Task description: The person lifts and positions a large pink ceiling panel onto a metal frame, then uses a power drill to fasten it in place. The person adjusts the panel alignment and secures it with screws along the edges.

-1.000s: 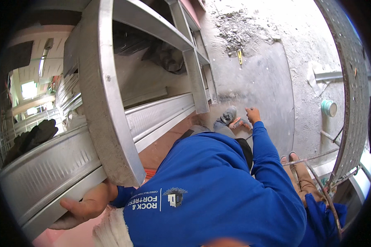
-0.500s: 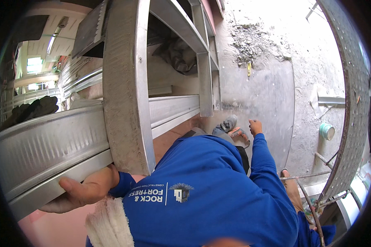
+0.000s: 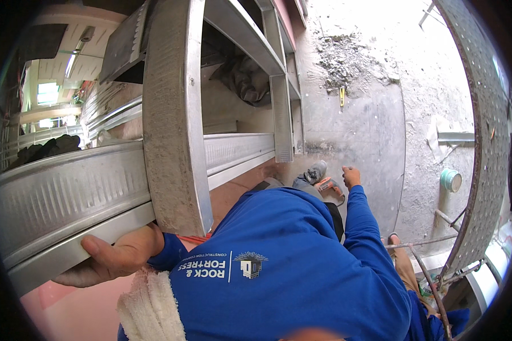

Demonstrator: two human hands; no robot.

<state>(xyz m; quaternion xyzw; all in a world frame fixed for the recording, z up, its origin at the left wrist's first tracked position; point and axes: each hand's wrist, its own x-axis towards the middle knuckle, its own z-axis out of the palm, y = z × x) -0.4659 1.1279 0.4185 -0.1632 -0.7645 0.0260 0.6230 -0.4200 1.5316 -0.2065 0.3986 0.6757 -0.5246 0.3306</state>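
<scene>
My left hand [image 3: 116, 256] is at the lower left, wrapped round the lower edge of a long horizontal metal channel [image 3: 79, 238], with the thumb on its face and the other fingers partly hidden. Beside the hand, a wide dusty metal stud [image 3: 173, 119] crosses that channel. My right hand [image 3: 351, 177] is held out from my body over the grey floor, its fingers closed in a pinch; whatever may be between them is too small to make out. Below that hand, an orange and grey power drill [image 3: 329, 187] lies near my shoe [image 3: 316, 170].
A yellow utility knife [image 3: 342, 96] lies beside grey rubble [image 3: 347, 59]. A green-rimmed can [image 3: 451, 181] stands at the right, near a perforated metal plank [image 3: 489, 131] and scaffold tubes [image 3: 426, 241]. Another person's leg [image 3: 403, 261] shows at the lower right.
The view has shifted slightly, and red strands now show below the stud. Both hands keep nearly the same place and pose.
</scene>
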